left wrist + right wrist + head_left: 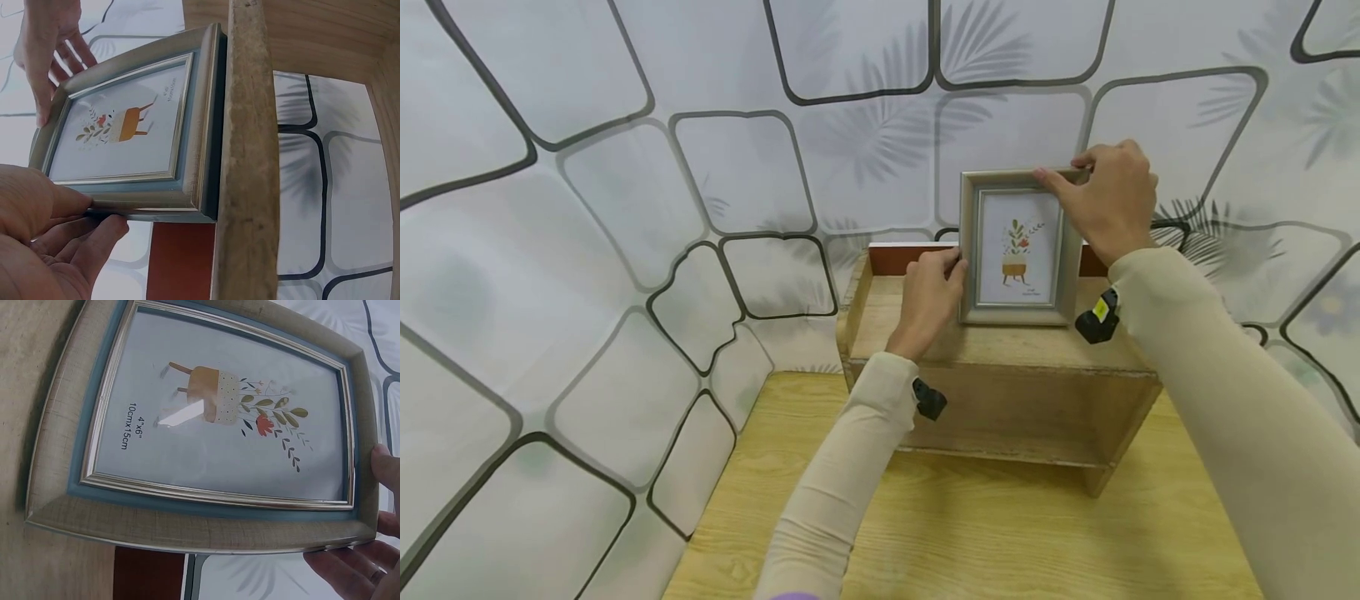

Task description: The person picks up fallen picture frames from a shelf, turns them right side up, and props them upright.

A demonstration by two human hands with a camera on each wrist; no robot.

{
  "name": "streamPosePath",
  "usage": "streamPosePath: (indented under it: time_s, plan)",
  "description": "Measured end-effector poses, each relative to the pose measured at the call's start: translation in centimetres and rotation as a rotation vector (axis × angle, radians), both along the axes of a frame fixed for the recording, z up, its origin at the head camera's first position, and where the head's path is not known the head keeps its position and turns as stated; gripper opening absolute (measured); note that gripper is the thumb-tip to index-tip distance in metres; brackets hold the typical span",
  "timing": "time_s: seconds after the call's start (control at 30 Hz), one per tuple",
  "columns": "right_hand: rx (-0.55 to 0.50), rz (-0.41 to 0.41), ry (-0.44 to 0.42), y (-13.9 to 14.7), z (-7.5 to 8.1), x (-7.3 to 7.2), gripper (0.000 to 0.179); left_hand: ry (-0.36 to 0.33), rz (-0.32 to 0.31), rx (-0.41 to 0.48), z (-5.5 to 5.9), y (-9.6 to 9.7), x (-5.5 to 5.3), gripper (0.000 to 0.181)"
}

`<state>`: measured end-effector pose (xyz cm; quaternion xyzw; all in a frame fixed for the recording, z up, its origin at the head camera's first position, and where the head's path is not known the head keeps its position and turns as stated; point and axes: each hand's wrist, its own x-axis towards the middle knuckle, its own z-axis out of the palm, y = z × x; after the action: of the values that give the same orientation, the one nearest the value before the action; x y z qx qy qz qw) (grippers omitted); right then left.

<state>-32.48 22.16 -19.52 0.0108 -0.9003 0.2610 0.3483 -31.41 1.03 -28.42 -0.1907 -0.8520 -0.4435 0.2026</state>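
A picture frame (1018, 246) with a champagne-gold border and a blue-grey inner band stands upright on the top board of a small wooden shelf (880, 321). Behind its glass is a print of a potted plant, marked 4"x6" in the right wrist view. My right hand (1112, 200) pinches the upper right corner, thumb on the front and fingers at the back. At the left side edge, my left hand (927, 300) grips the border, its thumb along the edge and its fingers reaching behind. In the left wrist view, the frame's lower edge is right at the board.
The shelf stands on a yellow wood-grain table (985, 533), against a wall (880, 167) papered with rounded outlines and leaf shadows. A reddish-brown strip (902, 260) runs along the back of the shelf top. Below is a compartment (1007, 417), and another wall (587, 333) closes the left side.
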Motion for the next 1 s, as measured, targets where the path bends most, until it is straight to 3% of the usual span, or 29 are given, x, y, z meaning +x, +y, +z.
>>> streamPosePath:
  time_s: [1.0]
  plan:
    - [-0.016,0.003,-0.002,-0.27,-0.19,0.43,0.066,-0.012,0.015,-0.008,0.08,0.17,0.03,0.032]
